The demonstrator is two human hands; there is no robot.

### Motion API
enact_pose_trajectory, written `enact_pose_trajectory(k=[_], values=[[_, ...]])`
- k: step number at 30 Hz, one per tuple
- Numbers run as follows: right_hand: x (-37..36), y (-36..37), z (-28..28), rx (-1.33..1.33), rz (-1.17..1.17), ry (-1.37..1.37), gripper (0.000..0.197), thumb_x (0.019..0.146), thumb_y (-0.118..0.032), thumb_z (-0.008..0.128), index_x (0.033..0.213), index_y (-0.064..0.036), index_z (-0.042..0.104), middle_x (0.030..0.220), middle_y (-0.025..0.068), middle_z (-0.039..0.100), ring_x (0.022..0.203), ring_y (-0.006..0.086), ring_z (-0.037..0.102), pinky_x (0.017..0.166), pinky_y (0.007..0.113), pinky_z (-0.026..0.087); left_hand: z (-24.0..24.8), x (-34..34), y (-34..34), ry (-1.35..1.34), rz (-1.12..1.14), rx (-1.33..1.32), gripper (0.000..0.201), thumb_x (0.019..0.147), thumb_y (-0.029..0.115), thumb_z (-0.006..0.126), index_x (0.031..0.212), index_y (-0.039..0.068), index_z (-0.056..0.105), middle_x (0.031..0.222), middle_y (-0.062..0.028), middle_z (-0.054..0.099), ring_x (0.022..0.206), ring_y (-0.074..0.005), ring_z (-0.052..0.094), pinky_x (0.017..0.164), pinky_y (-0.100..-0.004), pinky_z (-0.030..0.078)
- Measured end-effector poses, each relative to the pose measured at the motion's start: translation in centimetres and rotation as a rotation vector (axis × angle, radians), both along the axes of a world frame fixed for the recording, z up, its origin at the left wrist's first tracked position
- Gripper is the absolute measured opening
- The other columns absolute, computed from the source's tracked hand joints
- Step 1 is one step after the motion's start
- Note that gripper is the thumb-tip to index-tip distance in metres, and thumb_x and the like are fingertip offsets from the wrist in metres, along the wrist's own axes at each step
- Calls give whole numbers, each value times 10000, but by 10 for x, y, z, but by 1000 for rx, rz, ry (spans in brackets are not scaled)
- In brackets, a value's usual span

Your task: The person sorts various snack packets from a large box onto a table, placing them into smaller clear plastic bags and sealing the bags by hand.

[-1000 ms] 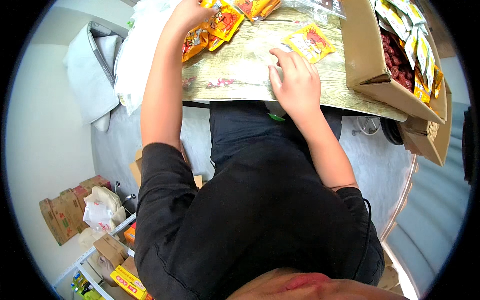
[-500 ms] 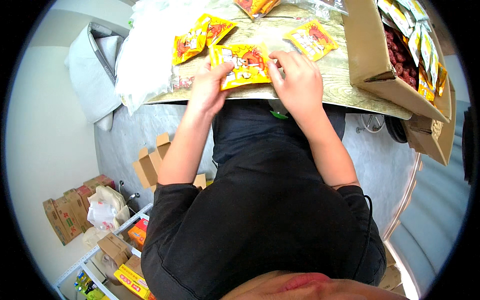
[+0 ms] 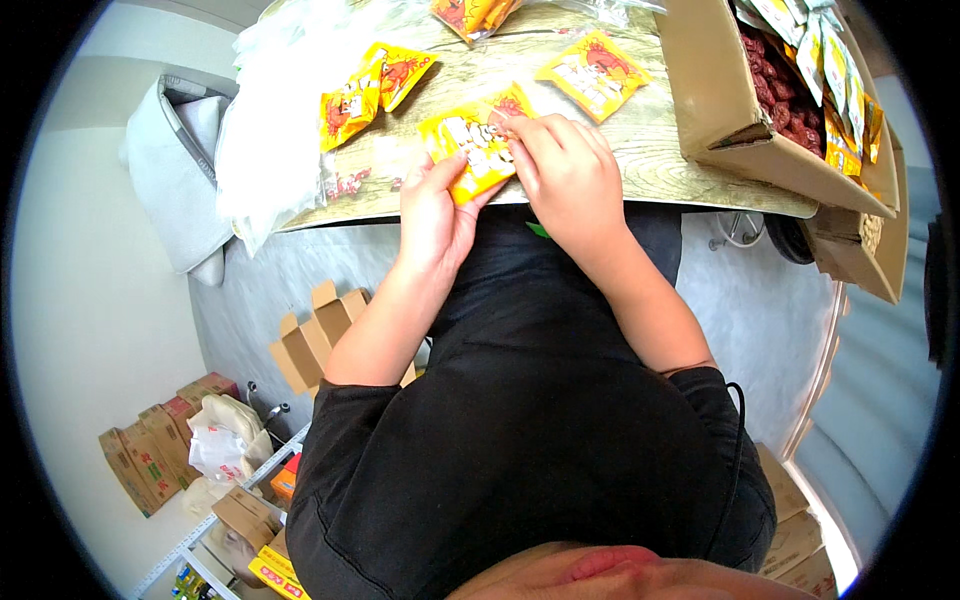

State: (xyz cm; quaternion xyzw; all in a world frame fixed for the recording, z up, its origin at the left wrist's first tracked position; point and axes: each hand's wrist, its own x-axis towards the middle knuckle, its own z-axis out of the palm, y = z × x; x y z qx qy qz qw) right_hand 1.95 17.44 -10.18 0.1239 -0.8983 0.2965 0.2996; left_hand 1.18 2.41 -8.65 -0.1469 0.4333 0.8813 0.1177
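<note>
Over the near edge of the wood-patterned table (image 3: 650, 180) I hold a yellow snack packet (image 3: 474, 133) with a red cartoon figure on it. My left hand (image 3: 436, 210) grips its lower left side, thumb on the front. The fingers of my right hand (image 3: 562, 165) are closed at the packet's right side, pinching or pressing there. Two more yellow packets (image 3: 352, 108) lie overlapping to the left, and a single yellow packet (image 3: 594, 75) lies flat beyond my right hand. At the far edge sits a clear bag with yellow packets (image 3: 474, 14).
A pile of clear plastic bags (image 3: 285, 130) covers the table's left side. On the right stands a cardboard box (image 3: 715, 90) with dark red wrapped pieces (image 3: 785, 105) and several sachets. An open carton (image 3: 315, 335) lies on the floor at left, near a shelf rack (image 3: 180, 550).
The packet has tilted, its left end now lower, and my right fingers have moved over its right side. The whole view has shifted slightly.
</note>
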Motion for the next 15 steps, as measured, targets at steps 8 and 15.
enact_pose_trajectory(k=[8, 15], values=[[3, 1, 7, 11, 10, 10, 187, 851, -116, 722, 1033, -72, 710, 922, 86, 677, 889, 288, 646, 831, 410, 502, -26, -4, -1, -24, -245, 231, 479, 968, -36, 495, 1433, -55, 386, 1410, -188, 534, 1302, -305, 550, 1137, -470, 431], [2, 0, 3, -65, 82, 35, 210, 853, -139, 654, 1053, -91, 697, 912, 60, 635, 913, 267, 621, 883, 425, 464, -54, -22, 0, -16, -308, 646, 397, 1053, 125, 402, 1399, -68, 404, 1374, -216, 539, 1319, -293, 515, 1150, -448, 401]])
